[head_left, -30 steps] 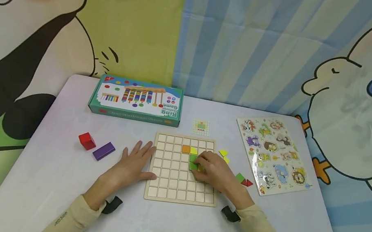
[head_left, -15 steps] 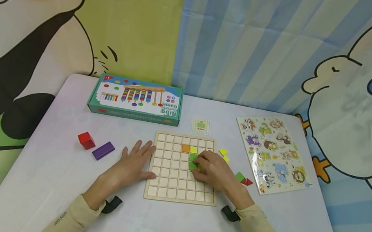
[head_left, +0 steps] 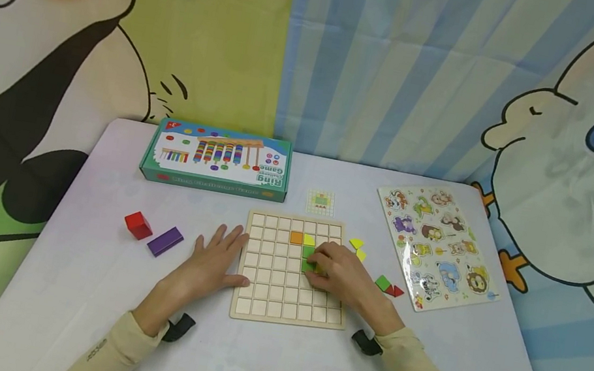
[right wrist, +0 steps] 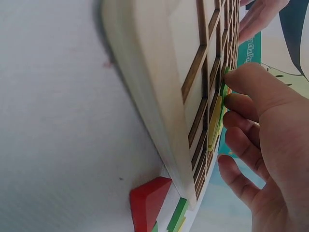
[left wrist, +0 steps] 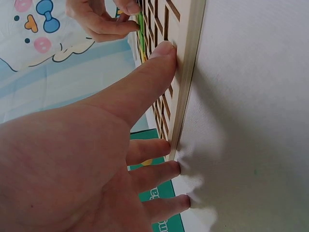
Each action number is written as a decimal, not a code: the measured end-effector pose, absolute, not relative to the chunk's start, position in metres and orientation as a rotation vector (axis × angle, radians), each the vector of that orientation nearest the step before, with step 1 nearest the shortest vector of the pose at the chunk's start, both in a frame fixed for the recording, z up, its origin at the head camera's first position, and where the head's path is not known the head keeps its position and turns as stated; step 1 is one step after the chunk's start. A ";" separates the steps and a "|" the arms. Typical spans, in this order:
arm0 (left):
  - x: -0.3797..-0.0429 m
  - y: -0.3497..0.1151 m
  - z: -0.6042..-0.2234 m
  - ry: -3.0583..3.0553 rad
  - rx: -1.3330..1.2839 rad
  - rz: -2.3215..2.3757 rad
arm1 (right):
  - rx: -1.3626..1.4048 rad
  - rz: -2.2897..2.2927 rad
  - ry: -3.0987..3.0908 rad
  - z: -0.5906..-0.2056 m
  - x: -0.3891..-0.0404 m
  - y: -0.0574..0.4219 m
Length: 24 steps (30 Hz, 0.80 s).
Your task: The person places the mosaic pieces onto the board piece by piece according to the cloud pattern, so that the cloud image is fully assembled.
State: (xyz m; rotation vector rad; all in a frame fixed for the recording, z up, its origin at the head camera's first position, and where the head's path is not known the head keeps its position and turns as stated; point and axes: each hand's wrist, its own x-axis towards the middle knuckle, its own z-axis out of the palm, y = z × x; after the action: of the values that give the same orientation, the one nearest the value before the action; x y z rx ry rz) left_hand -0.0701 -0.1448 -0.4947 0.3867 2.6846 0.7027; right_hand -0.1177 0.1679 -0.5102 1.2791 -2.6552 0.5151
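A wooden grid board (head_left: 268, 293) lies on the table, with an orange square tile (head_left: 296, 238), a yellow tile (head_left: 309, 240) and green tiles (head_left: 308, 253) in its cells. My right hand (head_left: 342, 274) is over its right half, thumb and fingertips pinching at a green tile (right wrist: 225, 87); the fingers partly hide it. Beside that tile a yellow tile (right wrist: 215, 123) shows in the right wrist view. My left hand (head_left: 206, 269) lies spread at the board's left side, its thumb touching the board edge (left wrist: 186, 72) and its fingertips down by it.
Loose yellow tiles (head_left: 357, 244), a green tile (head_left: 383, 283) and red triangles (head_left: 394, 291) lie right of the board. A small pattern card (head_left: 320, 203) and a game box (head_left: 217, 159) are behind it. Left stand a red block (head_left: 138, 226) and purple block (head_left: 165, 242); a sticker sheet (head_left: 437, 250) lies right.
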 end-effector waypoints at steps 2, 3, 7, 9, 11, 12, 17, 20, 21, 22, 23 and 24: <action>-0.070 -0.145 -0.495 2.680 0.387 0.705 | 1.280 0.521 -2.644 -0.510 -0.117 0.168; -0.070 -0.145 -0.494 2.678 0.387 0.707 | 1.281 0.527 -2.639 -0.509 -0.117 0.168; -0.069 -0.145 -0.494 2.674 0.391 0.710 | 1.274 0.537 -2.608 -0.506 -0.119 0.171; -0.069 -0.145 -0.493 2.679 0.394 0.710 | 1.258 0.541 -2.600 -0.503 -0.121 0.174; -0.069 -0.145 -0.493 2.684 0.397 0.710 | 1.231 0.540 -2.611 -0.500 -0.123 0.178; -0.069 -0.145 -0.493 2.685 0.397 0.710 | 1.214 0.544 -2.623 -0.499 -0.123 0.180; -0.070 -0.145 -0.493 2.676 0.389 0.700 | 1.145 0.552 -2.700 -0.493 -0.125 0.192; -0.070 -0.145 -0.493 2.673 0.390 0.690 | 1.137 0.558 -2.695 -0.490 -0.126 0.199; -0.070 -0.145 -0.493 2.675 0.394 0.685 | 1.136 0.560 -2.689 -0.490 -0.126 0.202; -0.070 -0.145 -0.493 2.675 0.397 0.684 | 1.132 0.561 -2.682 -0.489 -0.126 0.205; -0.070 -0.146 -0.493 2.674 0.400 0.682 | 1.131 0.561 -2.673 -0.488 -0.126 0.208; -0.070 -0.146 -0.493 2.674 0.401 0.680 | 1.126 0.560 -2.666 -0.488 -0.127 0.212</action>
State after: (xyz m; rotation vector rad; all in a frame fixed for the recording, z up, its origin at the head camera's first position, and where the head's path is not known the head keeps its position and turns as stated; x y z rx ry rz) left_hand -0.0703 -0.1458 -0.4931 0.4015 2.6742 0.6800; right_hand -0.1266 0.2115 -0.4880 1.1263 -2.6659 0.5595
